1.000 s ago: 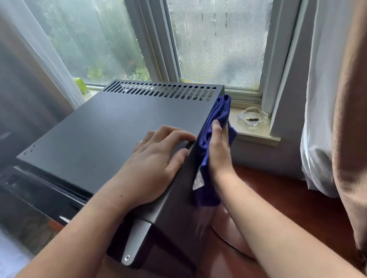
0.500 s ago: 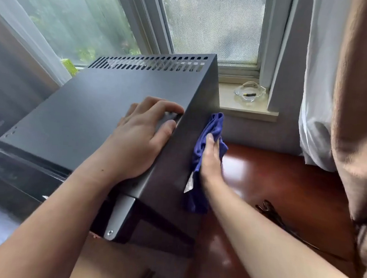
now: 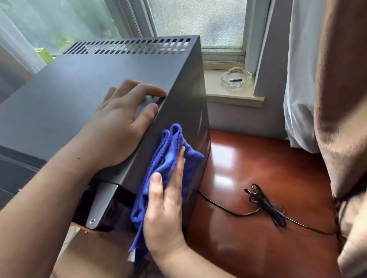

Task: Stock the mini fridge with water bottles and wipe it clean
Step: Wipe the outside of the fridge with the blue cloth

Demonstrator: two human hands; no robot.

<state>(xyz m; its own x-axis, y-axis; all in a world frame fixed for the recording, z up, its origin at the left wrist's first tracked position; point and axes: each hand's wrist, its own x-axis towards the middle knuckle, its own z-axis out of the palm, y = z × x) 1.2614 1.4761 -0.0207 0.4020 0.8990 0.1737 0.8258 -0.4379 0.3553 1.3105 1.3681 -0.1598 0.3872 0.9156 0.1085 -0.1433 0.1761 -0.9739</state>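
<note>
The dark grey mini fridge (image 3: 67,99) stands on a glossy red-brown wooden table (image 3: 260,210) under the window, with vent slots along its back top edge. My left hand (image 3: 119,129) rests on the fridge's top near the right edge, fingers bent over that edge. My right hand (image 3: 166,205) presses a crumpled blue cloth (image 3: 167,159) flat against the fridge's right side wall, fingers straight. No water bottles are in view.
A bundled black power cord (image 3: 267,205) lies on the table right of the fridge. A clear glass ashtray (image 3: 235,78) sits on the window sill. White and beige curtains (image 3: 334,106) hang at the right.
My right hand has slid the blue cloth down and toward me along the fridge's right side, from near the top back corner to the lower front. My left hand stayed on top.
</note>
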